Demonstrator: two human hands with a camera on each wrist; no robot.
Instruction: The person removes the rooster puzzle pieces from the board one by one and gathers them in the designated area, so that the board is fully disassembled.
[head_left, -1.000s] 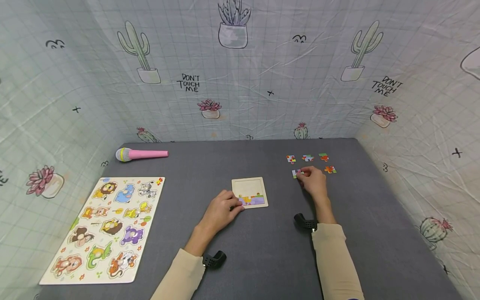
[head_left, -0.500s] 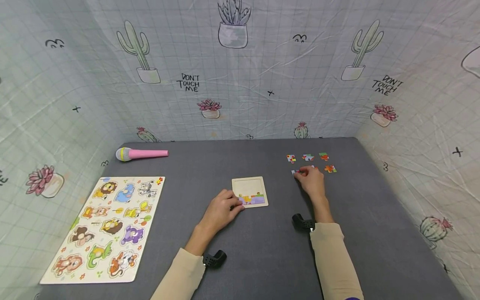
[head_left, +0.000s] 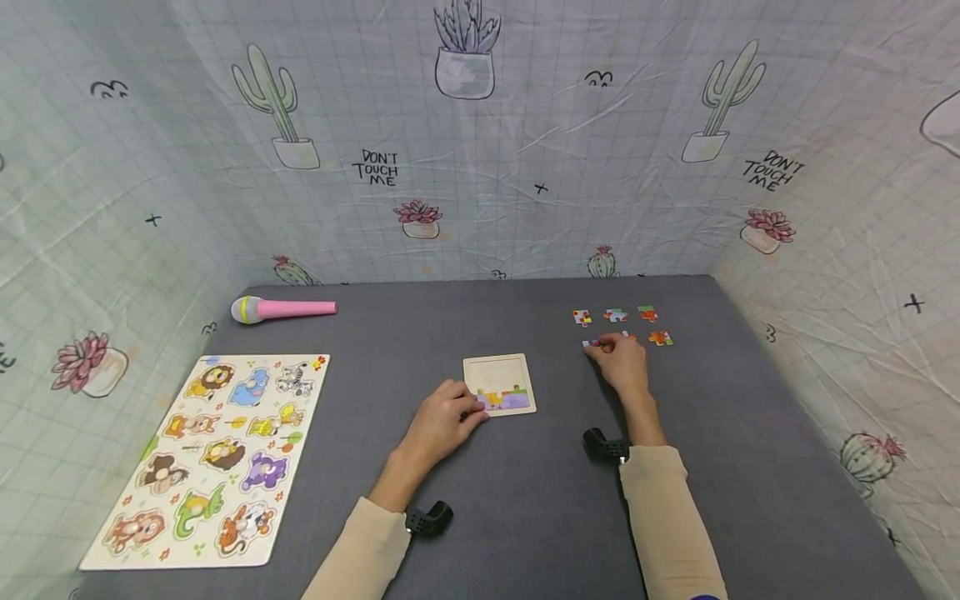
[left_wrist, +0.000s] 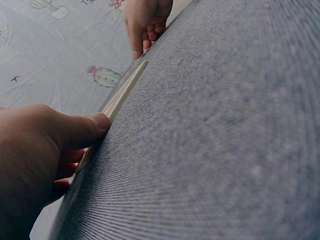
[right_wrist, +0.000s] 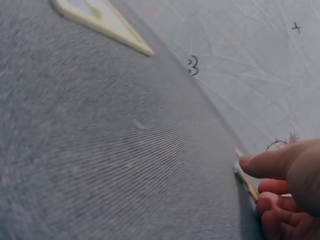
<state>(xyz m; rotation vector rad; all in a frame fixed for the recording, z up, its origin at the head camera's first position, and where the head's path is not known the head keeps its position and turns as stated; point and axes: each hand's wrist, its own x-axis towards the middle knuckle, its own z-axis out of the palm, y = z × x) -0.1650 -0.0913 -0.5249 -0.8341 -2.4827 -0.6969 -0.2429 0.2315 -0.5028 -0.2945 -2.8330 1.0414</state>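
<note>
A small square wooden jigsaw tray [head_left: 497, 371] lies mid-table, its bottom row filled with purple, yellow and green pieces. My left hand [head_left: 444, 423] holds the tray's near left corner, with the thumb [left_wrist: 97, 121] along its near edge. Farther right, my right hand [head_left: 626, 365] pinches a jigsaw piece [head_left: 588, 343] at table level, mostly covered by the fingers. The right wrist view shows the thumb on this thin piece [right_wrist: 243, 177] and the other fingers curled beside it. More loose pieces lie around that hand, including a red and yellow one [head_left: 582, 317] and an orange one [head_left: 661, 338].
A large animal peg puzzle board [head_left: 206, 458] occupies the left side of the grey table [head_left: 525, 517]. Behind it lies a pink toy microphone [head_left: 296, 309]. Printed cloth walls [head_left: 525, 225] enclose the back and both sides.
My right hand has shifted slightly left, and its fingers now cover more of the piece. My left hand and the tray have stayed put.
</note>
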